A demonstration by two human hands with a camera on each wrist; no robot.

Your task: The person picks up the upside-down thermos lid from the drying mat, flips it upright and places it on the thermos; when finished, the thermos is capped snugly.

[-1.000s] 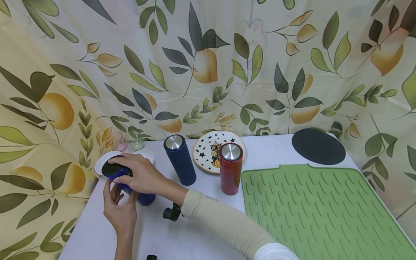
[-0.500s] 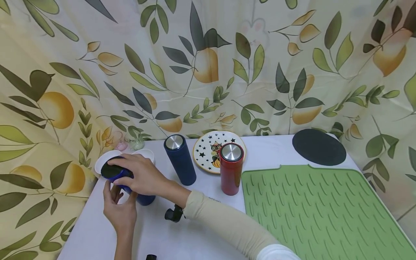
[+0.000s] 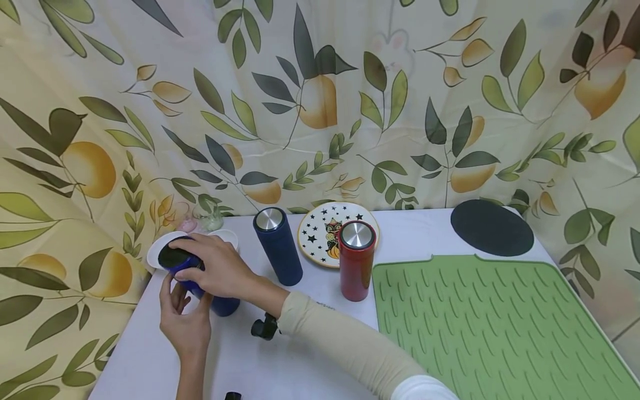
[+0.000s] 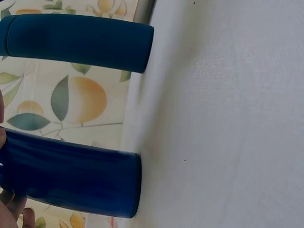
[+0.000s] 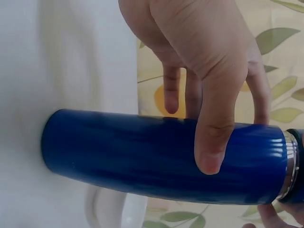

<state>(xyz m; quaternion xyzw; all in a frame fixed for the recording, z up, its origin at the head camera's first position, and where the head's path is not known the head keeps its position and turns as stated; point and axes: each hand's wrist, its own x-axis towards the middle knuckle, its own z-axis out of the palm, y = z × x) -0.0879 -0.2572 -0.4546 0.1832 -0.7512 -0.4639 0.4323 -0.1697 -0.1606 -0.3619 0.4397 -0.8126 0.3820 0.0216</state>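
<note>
A shiny blue thermos [image 3: 225, 306] stands upright at the left of the table, both hands on it. My left hand [image 3: 186, 331] grips its body from the near side; the right wrist view shows that thumb [image 5: 212, 142] lying across the blue wall. Higher up, my right hand [image 3: 222, 268] holds the dark cap [image 3: 175, 256] with fingers over its top. A silver ring [image 5: 288, 164] shows between body and cap. Beside it stands a matte navy thermos [image 3: 280, 250] with a steel-topped lid, also seen in the left wrist view.
A red thermos [image 3: 357, 266] stands before a star-patterned plate [image 3: 312, 222]. On the right lie a green ridged mat [image 3: 480, 322] and a black oval mat [image 3: 491, 228]. White bowls [image 3: 155, 253] sit behind the hands. Patterned curtains enclose the table.
</note>
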